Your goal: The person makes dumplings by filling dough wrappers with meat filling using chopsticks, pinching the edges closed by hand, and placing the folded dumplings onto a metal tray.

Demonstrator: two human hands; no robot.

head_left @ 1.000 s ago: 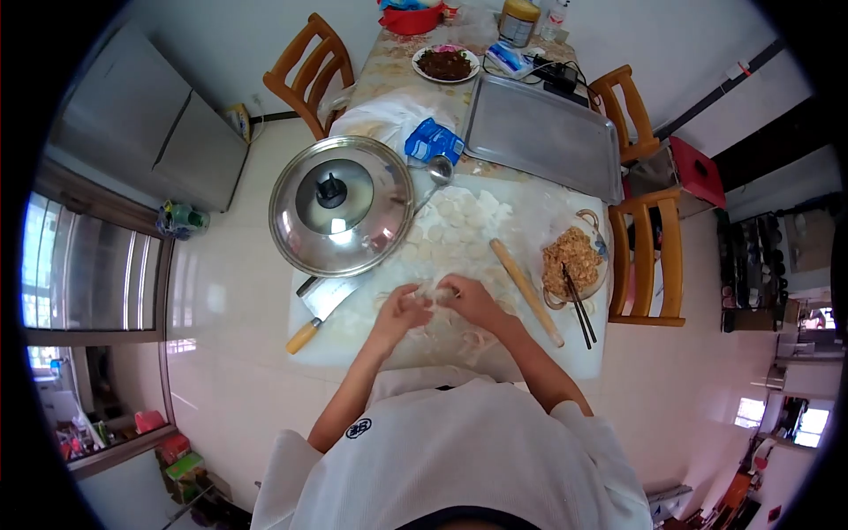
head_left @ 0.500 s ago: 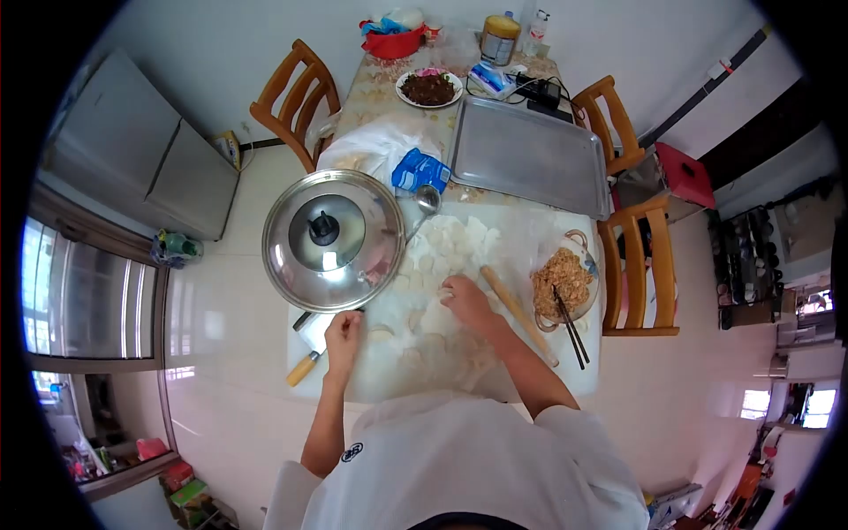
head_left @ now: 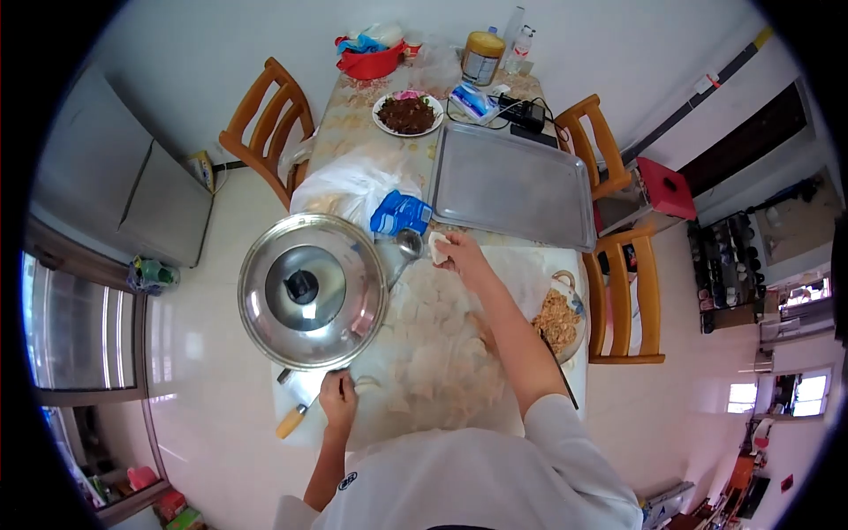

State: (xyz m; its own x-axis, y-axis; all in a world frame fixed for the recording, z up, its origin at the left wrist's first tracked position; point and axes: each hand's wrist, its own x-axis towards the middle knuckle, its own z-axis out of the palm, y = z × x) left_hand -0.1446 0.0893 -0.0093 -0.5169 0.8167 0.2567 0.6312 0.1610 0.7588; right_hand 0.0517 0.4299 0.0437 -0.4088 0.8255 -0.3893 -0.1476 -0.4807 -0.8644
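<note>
My right hand [head_left: 457, 254] is reached out over the far part of the white board [head_left: 508, 265], with a small pale piece of dough [head_left: 436, 247] pinched in its fingers. Just left of it lies a metal ladle [head_left: 409, 245]. My left hand [head_left: 337, 399] rests low on the left, fingers curled together below the glass lid [head_left: 305, 331]; what they hold, if anything, is hidden. Close by is a wooden-handled blade [head_left: 291, 421]. Several pale dough wrappers [head_left: 424, 353] lie on the floury board. My right forearm covers most of the rolling pin.
At the right stands a dish of filling [head_left: 556, 322] with dark chopsticks, partly behind my arm. Farther back are a metal tray [head_left: 512, 185], a blue packet [head_left: 400, 214], a plate of dark food [head_left: 407, 115] and a red basin [head_left: 371, 62]. Wooden chairs [head_left: 625, 300] flank the table.
My right hand has moved from the middle of the board forward to beside the ladle, now holding up a piece of dough. My left hand stays near the lid. The whole view has shifted slightly.
</note>
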